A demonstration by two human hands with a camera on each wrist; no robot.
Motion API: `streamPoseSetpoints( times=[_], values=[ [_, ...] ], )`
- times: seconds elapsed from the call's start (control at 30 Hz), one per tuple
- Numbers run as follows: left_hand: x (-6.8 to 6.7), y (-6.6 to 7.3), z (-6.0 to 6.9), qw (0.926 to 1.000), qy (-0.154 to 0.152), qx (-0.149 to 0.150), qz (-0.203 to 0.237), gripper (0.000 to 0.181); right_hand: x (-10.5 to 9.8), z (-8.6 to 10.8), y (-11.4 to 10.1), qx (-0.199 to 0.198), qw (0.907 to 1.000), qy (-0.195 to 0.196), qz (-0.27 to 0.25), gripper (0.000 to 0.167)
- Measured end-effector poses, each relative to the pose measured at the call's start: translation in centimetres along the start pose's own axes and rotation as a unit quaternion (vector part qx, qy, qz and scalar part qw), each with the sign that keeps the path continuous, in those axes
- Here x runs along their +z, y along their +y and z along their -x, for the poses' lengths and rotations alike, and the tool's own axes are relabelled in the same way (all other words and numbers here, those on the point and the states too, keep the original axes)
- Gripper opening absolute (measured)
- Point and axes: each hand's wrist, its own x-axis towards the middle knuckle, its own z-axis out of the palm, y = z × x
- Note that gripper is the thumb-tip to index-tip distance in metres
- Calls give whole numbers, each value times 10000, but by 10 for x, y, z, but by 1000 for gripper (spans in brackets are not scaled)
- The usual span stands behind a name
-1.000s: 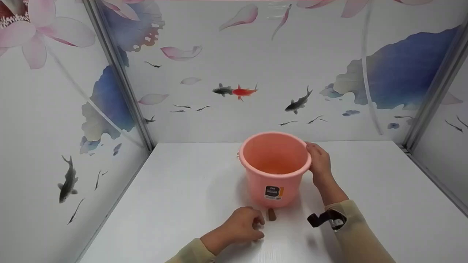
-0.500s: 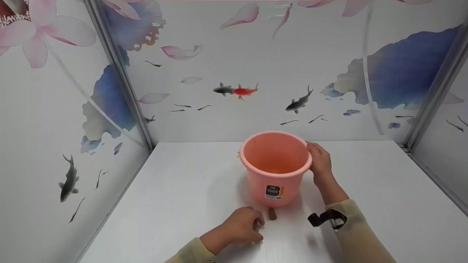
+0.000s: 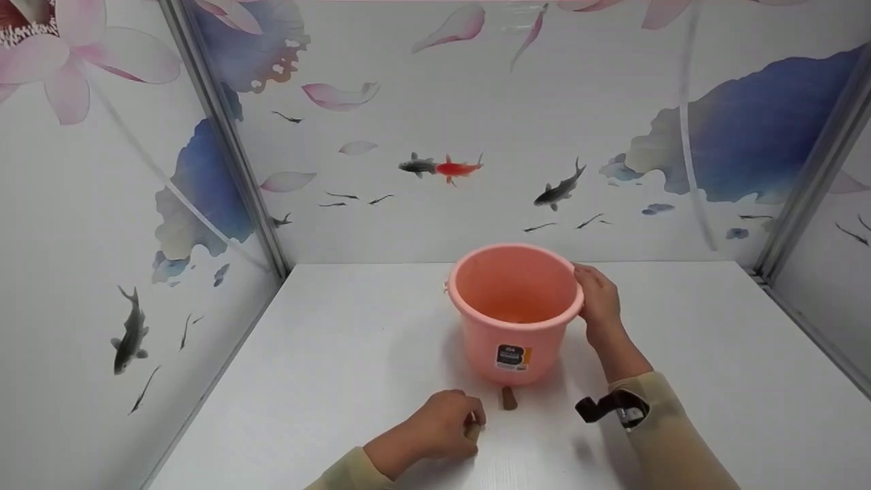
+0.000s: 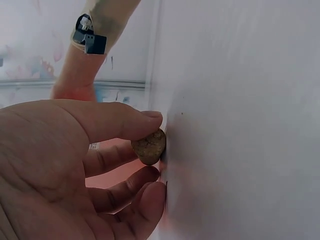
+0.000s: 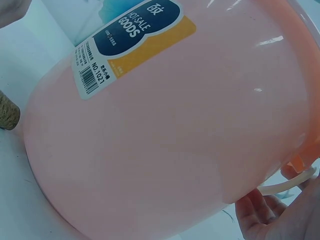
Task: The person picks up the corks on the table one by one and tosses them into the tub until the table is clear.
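Observation:
A pink bucket (image 3: 514, 350) stands upright on the white table, its dark and yellow label facing me. My right hand (image 3: 600, 303) holds it at the right side of the rim; the right wrist view shows those fingers (image 5: 255, 210) beside the pale handle (image 5: 287, 185). In front of the bucket, low over the tabletop, my left hand (image 3: 446, 425) pinches a cork (image 4: 149, 147) between thumb and fingers. Another cork (image 3: 510, 398) lies on the table just before the bucket's base, to the right of my left hand. Little of the bucket's inside bottom shows.
The white tabletop (image 3: 340, 327) runs back to a wall (image 3: 381, 231) printed with fish and petals. Similar panels rise on the left and right. A black camera mount (image 3: 602, 407) sticks out from my right wrist.
My left hand has drawn slightly left, and its thumb and fingers have come together on a cork. The right hand stays at the bucket's rim. The whole head view has shifted a little.

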Motion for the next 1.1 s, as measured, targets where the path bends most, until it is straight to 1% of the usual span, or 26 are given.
streamPoseSetpoints(
  times=[0.17, 0.3, 0.5, 0.67, 0.9, 1.1],
  values=[
    [1, 0, -1, 9998, -78, -72, 141, 26, -1, -1, 0, 38, 10000, -40, 22, 48],
    [2, 0, -2, 9999, -63, -71, 39, 29, -2, -1, 1, 51, 10000, -57, 26, 48],
    [2, 0, -4, 9999, -36, -108, 6, 31, -1, -1, 0, 21, 9999, -62, -82, 48],
    [1, 1, -4, 9999, -81, -144, 8, 31, -1, -1, -1, 27, 10000, -35, 16, 48],
    [2, 1, -3, 9999, 41, 77, -149, 30, -1, -2, 0, -59, 9999, -4, 105, 48],
    [0, 4, -4, 9998, -115, -145, 36, 31, -1, -1, 1, -51, 9999, -17, 133, 48]
  ],
)
